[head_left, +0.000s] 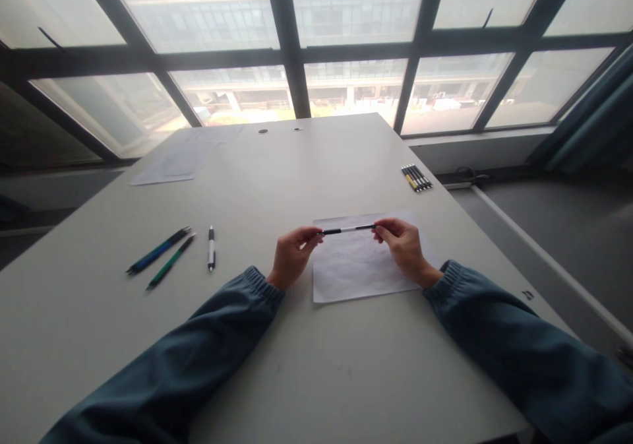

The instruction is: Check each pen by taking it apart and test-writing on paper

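Both bare hands out over the near half of a broad, pale, smooth-topped table (277, 200), wrists in dark blue-green gathered cuffs. Left hand (293, 254): thumb and fingers drawn to a narrow pinch on the left end of a slim black-and-white pen (349, 229). Right hand (403, 249): likewise pinched, on the pen's right end. Pen lies nearly level between the two, spanning left to right above the far part of a white paper sheet (363, 269) with faint marks, too small to read. Right wrist overlaps the sheet's right side in view; left hand just beside its left edge. To the left, well apart from the hands, a white-barrelled pen with black ends (211, 247), pointing near to far; further left, a green-and-black pen (171, 261), slanted, and just beyond it slim blue-and-black pens (157, 251), so close together that their number is hard to tell. Far right, near the table's edge, a tidy row of black, white and yellow pens (417, 177) side by side. Far left, thin white paper sheets (173, 157) lying flat. At the far end, a small round dark-centred fitting (263, 131). Near right edge, a tiny dark object (528, 294), unclear. Beyond the table, dark-framed window panes (237, 8); at far right, a blue curtain (586, 124).
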Demonstrator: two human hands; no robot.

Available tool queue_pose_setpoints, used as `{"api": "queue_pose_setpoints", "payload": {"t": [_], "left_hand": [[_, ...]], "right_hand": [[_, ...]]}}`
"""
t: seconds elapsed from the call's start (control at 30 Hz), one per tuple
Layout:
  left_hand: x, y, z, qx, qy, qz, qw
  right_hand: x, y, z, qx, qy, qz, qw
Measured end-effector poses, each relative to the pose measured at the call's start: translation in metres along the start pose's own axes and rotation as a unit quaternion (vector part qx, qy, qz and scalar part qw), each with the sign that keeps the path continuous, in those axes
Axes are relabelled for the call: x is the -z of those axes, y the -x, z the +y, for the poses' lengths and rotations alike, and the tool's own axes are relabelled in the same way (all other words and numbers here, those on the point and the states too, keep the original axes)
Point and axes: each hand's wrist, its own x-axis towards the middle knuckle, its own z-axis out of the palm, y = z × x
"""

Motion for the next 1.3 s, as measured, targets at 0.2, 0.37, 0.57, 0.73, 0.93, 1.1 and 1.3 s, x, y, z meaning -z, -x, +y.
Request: {"api": "queue_pose_setpoints", "payload": {"t": [0.2,0.37,0.57,0.73,0.93,1.1,1.3], "left_hand": [[-0.0009,0.0003,0.0025,0.007,-0.004,-0.002,1.000],[-0.0006,-0.0001,0.0030,0.002,-0.008,0.001,1.000],[-0.0007,-0.0012,0.0027,-0.006,0.000,0.003,1.000],[-0.0012,-0.0013,0.0067,-0.016,-0.020,0.003,1.000],[-0.0009,-0.0020,0.0071,-0.038,-0.028,0.006,0.999],[-0.0012,-0.0031,0.0044,-0.067,-0.037,0.013,0.997],[-0.0001,-0.0042,0.0034,-0.076,-0.043,0.016,0.996]], "right_hand": [[0.0004,0.0006,0.0020,0.004,0.008,0.010,1.000],[0.0003,0.0009,0.0007,0.006,0.011,0.013,1.000],[-0.0012,0.0017,-0.0024,0.007,0.002,0.015,1.000],[0.0009,0.0015,0.0000,0.009,0.005,0.007,1.000],[0.0015,0.0004,0.0034,0.016,0.006,0.003,1.000],[0.0010,-0.0010,0.0056,0.021,0.005,0.005,1.000],[-0.0002,-0.0006,0.0049,0.021,0.000,0.007,1.000]]}}
